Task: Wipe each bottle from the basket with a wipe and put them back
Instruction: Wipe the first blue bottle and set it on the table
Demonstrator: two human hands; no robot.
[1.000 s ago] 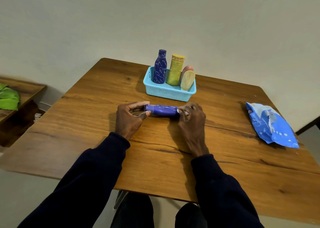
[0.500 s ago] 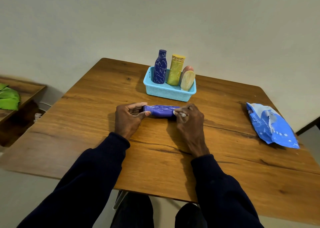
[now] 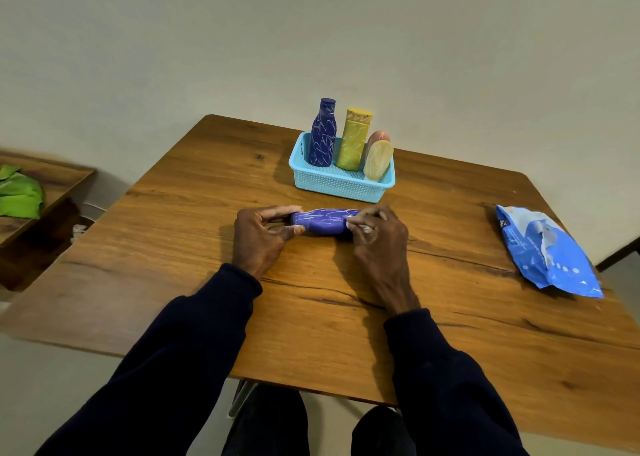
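A purple bottle [image 3: 322,221] lies sideways on the wooden table [image 3: 346,299] in front of the light blue basket [image 3: 337,185]. My left hand [image 3: 259,237] pinches its left end between thumb and fingers. My right hand [image 3: 375,235] grips the bottle's right end, with a small white wipe [image 3: 363,227] showing between its fingers. Standing in the basket are a dark blue bottle [image 3: 322,133], a yellow bottle [image 3: 354,138], a pale yellow bottle [image 3: 377,161] and, behind that one, a pinkish bottle [image 3: 379,136].
A blue pack of wipes [image 3: 543,251] lies near the table's right edge. A lower wooden shelf [image 3: 52,178] at the far left holds a green cloth [image 3: 19,195]. My dark trouser legs show below the table's front edge.
My right hand has slid a little to the left along the purple bottle with the wipe. The left hand and the bottle have stayed in place.
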